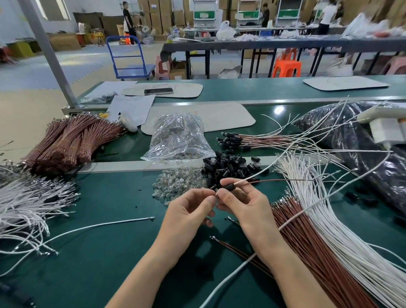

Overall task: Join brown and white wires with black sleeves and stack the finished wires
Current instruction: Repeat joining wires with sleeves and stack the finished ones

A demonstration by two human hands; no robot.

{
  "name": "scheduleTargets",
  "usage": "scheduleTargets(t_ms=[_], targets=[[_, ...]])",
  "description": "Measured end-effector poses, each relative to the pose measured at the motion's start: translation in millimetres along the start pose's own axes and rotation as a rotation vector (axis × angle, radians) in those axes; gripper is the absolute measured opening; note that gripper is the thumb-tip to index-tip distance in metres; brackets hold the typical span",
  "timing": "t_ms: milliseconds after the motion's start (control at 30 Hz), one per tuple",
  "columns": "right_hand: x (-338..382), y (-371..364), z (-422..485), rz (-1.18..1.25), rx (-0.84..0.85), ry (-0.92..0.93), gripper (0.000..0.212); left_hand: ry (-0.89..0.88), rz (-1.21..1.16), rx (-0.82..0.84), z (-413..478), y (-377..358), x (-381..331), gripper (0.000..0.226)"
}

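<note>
Head view: left hand and right hand (fingertips clamped) on 1 black sleeve.

Bright, even light from overhead fills the hall. A white glare spot sits on the far part of the green table, and the clear plastic bag sparkles with small highlights. Soft shadows lie under the left hand and right hand; these and the black sleeve they pinch are sharp. The far right background is smeared. The grey post at left leans, and table edges bow.
</note>
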State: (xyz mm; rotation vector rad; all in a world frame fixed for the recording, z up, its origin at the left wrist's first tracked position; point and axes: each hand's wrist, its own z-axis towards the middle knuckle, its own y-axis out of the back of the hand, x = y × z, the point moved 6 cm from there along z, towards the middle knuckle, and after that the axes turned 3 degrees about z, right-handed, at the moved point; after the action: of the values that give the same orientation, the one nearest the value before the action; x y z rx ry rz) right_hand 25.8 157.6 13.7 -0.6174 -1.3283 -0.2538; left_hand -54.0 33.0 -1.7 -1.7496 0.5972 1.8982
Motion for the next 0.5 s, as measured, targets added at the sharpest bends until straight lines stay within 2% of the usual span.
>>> scheduleTargets(t_ms=[200, 367, 500], targets=[[1.5, 4.4, 0.9, -0.115, -0.037, 0.029, 0.02, 0.072, -0.045, -0.054, 3.3, 4.8, 6.0, 0.014], [0.3, 4.7, 0.9, -0.09, -0.033, 0.021, 0.019, 0.101, -0.045, -0.041, 4.4, 3.0, 6.1, 0.019], [-0.2, 1.5, 0.7, 0.033, -0.007, -0.006, 0.023, 0.114, -0.056, -0.003, 3.7, 0.7, 3.9, 0.023]])
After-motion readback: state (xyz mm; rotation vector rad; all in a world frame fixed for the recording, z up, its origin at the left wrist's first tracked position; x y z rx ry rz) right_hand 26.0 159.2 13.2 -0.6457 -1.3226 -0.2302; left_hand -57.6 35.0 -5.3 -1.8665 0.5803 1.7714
